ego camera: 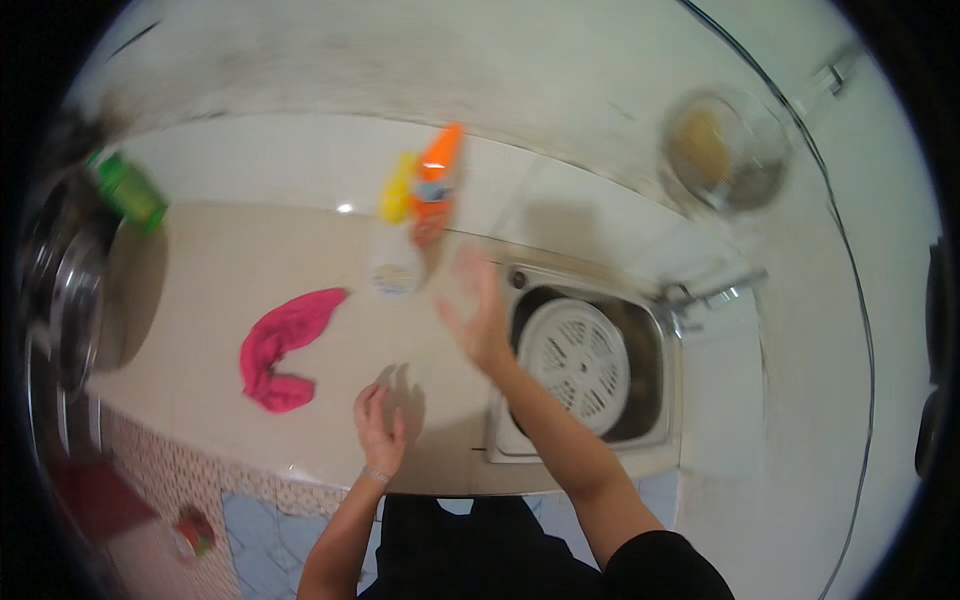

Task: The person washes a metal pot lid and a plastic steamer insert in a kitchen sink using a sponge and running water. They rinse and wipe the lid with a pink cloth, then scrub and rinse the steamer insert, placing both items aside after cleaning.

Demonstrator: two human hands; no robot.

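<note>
My left hand (380,427) hovers over the front of the tiled counter (202,300), fingers apart and holding nothing, a bracelet at its wrist. My right hand (478,319), blurred, is raised between the bottles and the sink, with its fingers spread and nothing in them. A crumpled pink cloth (281,349) lies in a curve to the left. Behind my right hand stand an orange bottle (436,184) and a white bottle with a yellow top (396,255), side by side near the back wall.
At right is a steel sink (671,390) holding a round white perforated plastic piece (574,360), with a faucet (709,296) beside it. A wire basket (724,150) hangs on the wall. At far left are a green bottle (129,191) and metal pots (75,311). A cable (844,225) runs along the wall.
</note>
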